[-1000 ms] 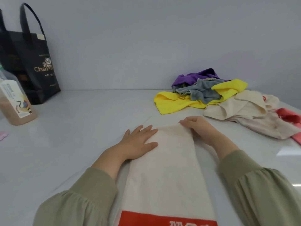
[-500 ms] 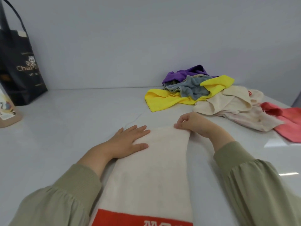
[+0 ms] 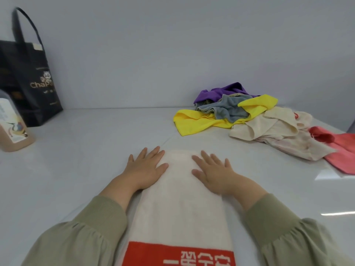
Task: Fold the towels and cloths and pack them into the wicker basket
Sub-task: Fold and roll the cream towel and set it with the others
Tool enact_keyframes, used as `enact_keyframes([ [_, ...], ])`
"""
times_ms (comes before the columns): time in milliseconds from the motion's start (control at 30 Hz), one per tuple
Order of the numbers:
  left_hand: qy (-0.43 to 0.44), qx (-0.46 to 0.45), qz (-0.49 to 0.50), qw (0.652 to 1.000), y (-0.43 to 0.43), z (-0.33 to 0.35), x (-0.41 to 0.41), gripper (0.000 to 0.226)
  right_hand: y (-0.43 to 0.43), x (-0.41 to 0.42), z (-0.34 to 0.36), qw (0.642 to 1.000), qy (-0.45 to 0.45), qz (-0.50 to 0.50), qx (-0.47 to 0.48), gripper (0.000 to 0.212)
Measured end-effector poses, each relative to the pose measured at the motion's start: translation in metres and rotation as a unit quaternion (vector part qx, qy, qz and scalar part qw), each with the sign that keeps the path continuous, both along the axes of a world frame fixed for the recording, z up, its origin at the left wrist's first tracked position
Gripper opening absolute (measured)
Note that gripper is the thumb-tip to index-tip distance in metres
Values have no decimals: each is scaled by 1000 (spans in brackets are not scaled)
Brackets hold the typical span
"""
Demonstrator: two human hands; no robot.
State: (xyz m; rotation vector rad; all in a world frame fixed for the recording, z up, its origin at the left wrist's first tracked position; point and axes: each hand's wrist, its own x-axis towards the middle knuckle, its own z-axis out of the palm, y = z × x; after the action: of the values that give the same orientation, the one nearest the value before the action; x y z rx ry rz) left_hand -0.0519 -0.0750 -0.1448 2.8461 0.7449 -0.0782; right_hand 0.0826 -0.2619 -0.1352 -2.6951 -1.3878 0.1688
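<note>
A cream towel (image 3: 180,206) with a red printed band at its near end lies lengthwise on the white table (image 3: 86,150) in front of me, folded into a narrow strip. My left hand (image 3: 147,168) presses flat on its far left corner, fingers straight. My right hand (image 3: 212,170) lies flat on the far right corner, fingers spread. A loose heap waits at the back right: a yellow cloth (image 3: 194,121), a grey cloth (image 3: 225,109), a purple cloth (image 3: 222,92), a crumpled cream towel (image 3: 269,128) and a red cloth (image 3: 340,148). No wicker basket is in view.
A black tote bag (image 3: 28,81) stands against the wall at the far left. In front of it stands a clear bottle (image 3: 12,129) with a bird label and brownish contents. A plain grey wall closes the table's far side.
My right hand has let go of the towel's far right corner, which it pinched before, and now lies flat on it. My left hand has stayed flat on the towel. The view has shifted.
</note>
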Motion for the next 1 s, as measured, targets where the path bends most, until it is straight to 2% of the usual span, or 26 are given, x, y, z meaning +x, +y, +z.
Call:
enact_keyframes([
  [67,-4,-1,28,1000,2,0,-3,59,-5,14,-5,996,1,-78,-35,61],
  [167,-43,3,76,996,0,-1,-7,57,-7,37,-7,984,-2,-179,9,59],
  [267,-93,-12,124,988,-5,0,-9,59,5,34,2,966,91,-199,137,48],
  [300,-98,-16,128,987,-6,0,-9,60,11,29,6,961,117,-202,148,46],
  [433,-106,-30,134,985,-6,3,-9,62,30,15,11,977,109,-167,73,40],
  [500,-121,-44,137,982,-4,4,-9,63,31,15,12,970,134,-169,113,31],
  [533,-131,-54,138,980,-4,5,-9,65,29,16,14,957,171,-166,164,21],
  [600,-154,-77,142,975,-2,6,-9,69,24,15,18,923,248,-152,253,17],
  [700,-193,-127,146,962,0,10,-10,74,18,14,21,826,413,-117,365,5],
  [767,-243,-200,144,938,-1,15,-11,77,15,13,24,760,510,-75,395,13],
  [800,-267,-240,141,923,-3,19,-11,78,14,12,26,740,536,-51,403,15],
  [867,-291,-315,144,892,-6,25,-11,80,12,9,30,715,563,-14,415,17],
  [933,-287,-381,151,866,-4,29,-11,85,11,7,35,694,581,7,426,18],
  [1000,-276,-469,146,826,-2,34,-15,83,9,6,36,678,592,25,435,17],
])
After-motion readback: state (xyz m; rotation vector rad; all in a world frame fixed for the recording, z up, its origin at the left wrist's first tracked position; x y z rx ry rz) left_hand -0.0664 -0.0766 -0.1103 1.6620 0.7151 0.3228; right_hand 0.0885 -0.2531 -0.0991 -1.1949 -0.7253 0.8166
